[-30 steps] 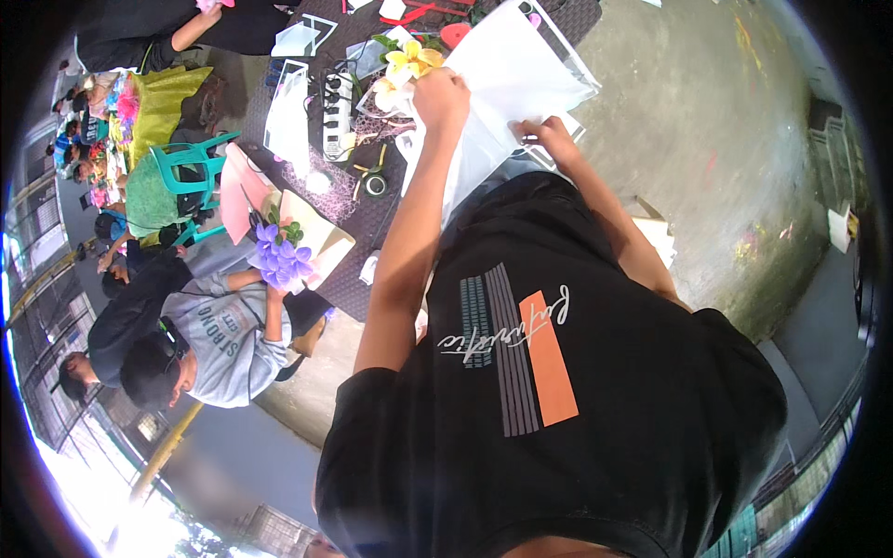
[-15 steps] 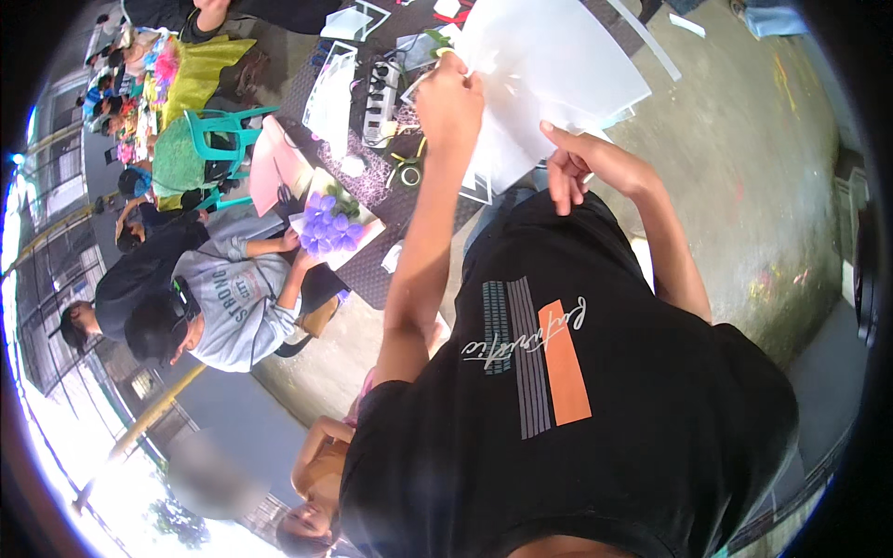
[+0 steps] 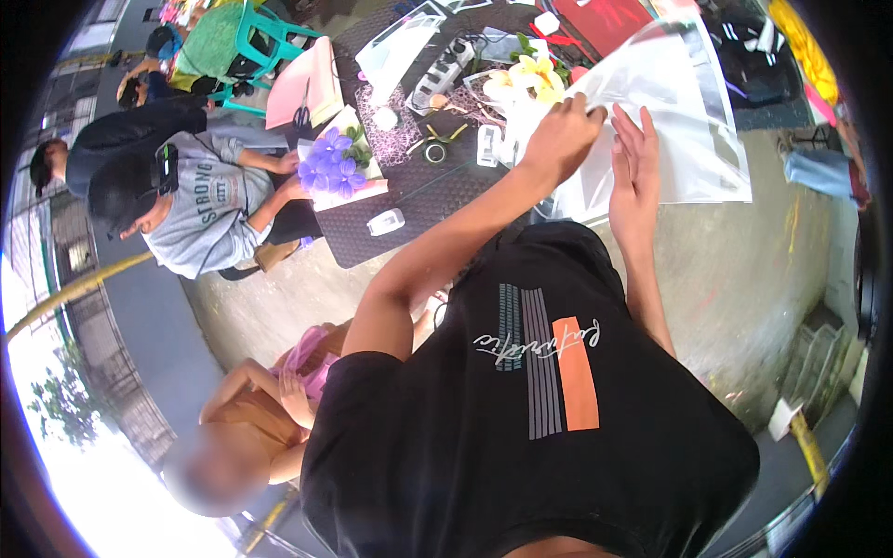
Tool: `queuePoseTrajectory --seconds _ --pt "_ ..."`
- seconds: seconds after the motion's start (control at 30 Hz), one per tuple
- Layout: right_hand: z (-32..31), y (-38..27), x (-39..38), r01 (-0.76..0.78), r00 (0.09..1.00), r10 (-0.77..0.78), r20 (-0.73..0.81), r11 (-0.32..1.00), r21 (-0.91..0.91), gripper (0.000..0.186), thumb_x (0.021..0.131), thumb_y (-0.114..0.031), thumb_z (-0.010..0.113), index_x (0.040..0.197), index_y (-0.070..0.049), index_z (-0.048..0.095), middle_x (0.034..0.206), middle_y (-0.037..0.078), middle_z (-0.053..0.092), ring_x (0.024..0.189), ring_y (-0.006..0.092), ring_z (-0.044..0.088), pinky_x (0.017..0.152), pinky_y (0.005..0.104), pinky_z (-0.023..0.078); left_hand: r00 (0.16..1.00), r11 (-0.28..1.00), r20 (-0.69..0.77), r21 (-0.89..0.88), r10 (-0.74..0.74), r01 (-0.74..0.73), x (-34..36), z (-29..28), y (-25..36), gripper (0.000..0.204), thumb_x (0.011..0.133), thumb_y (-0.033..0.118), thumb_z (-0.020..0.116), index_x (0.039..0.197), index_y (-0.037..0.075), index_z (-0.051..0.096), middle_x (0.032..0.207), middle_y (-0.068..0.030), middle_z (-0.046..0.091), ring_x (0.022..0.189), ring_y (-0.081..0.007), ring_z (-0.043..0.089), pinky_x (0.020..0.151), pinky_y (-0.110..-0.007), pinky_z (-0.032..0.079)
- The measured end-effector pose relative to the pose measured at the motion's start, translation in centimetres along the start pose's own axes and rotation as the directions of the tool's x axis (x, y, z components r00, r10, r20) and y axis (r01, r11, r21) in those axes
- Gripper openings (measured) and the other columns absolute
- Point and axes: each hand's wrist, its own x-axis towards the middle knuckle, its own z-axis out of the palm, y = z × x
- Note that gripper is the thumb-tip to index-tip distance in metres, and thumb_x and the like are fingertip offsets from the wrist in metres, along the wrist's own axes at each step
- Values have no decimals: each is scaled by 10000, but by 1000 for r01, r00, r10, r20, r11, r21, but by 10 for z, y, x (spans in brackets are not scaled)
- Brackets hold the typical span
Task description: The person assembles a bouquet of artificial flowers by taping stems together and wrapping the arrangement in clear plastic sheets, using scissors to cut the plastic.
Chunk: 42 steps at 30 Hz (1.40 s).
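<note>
A large translucent white wrapping sheet (image 3: 684, 139) lies over the table's near right side, its lower edge hanging out. My left hand (image 3: 565, 141) is closed on the sheet, fingers curled, just beside a bunch of yellow and white artificial flowers (image 3: 532, 79). What exactly lies under those fingertips is hidden. My right hand (image 3: 636, 172) is open, its fingers long and nearly together, resting against the sheet to the right of my left hand.
On the dark table (image 3: 349, 242) are a power strip (image 3: 445, 73), a tape roll (image 3: 433, 152), scissors (image 3: 300, 115) and a white dispenser (image 3: 491, 146). To the left, a seated person (image 3: 209, 205) holds a purple bouquet (image 3: 332, 164). Another person (image 3: 256, 405) is at lower left.
The view has swung, bringing more of the right side in. My left hand has moved right along the sheet. My right hand has straightened its fingers and come up against the sheet.
</note>
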Motion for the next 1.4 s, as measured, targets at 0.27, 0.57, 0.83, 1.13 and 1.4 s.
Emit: queuePoseTrajectory --seconds 0.27,0.57,0.83,1.13,1.4 --pt "-14 17 34 359 933 -215 290 462 -811 426 779 52 698 1177 -99 715 1227 53 695 1235 246 567 1035 406 382 991 993 110 81 78 -87 -9 -3 9 158 750 47 669 869 -51 706 980 -191 627 934 -306 676 807 -362 572" --pt "-34 48 45 541 812 -62 580 454 -708 481 736 -33 777 1204 -67 674 1278 89 654 1301 265 528 1118 475 264 954 997 294 21 60 -69 -15 -27 9 163 754 34 681 886 -58 707 996 -238 669 903 -328 715 742 -390 599" --pt "-34 90 38 559 754 -139 642 650 -515 631 678 -48 817 1276 -69 617 1305 84 626 1233 286 527 1087 450 259 941 996 336 -90 31 -1 -22 -40 6 196 729 54 716 896 -50 715 1019 -241 681 912 -335 722 725 -398 603" --pt "-43 95 37 354 851 -63 522 803 -479 480 659 24 786 1133 -16 720 1133 114 734 1194 271 573 1086 418 265 945 994 309 -53 107 -95 -20 -39 6 184 727 52 705 882 -46 717 1070 -237 635 1000 -344 663 851 -434 559" --pt "-38 63 47 396 833 -65 549 764 -510 225 697 56 779 917 13 764 982 163 748 878 314 716 765 399 549 931 941 258 -285 259 -183 -21 -21 -19 137 810 37 634 868 -67 701 1171 -258 544 1051 -372 627 879 -463 543"
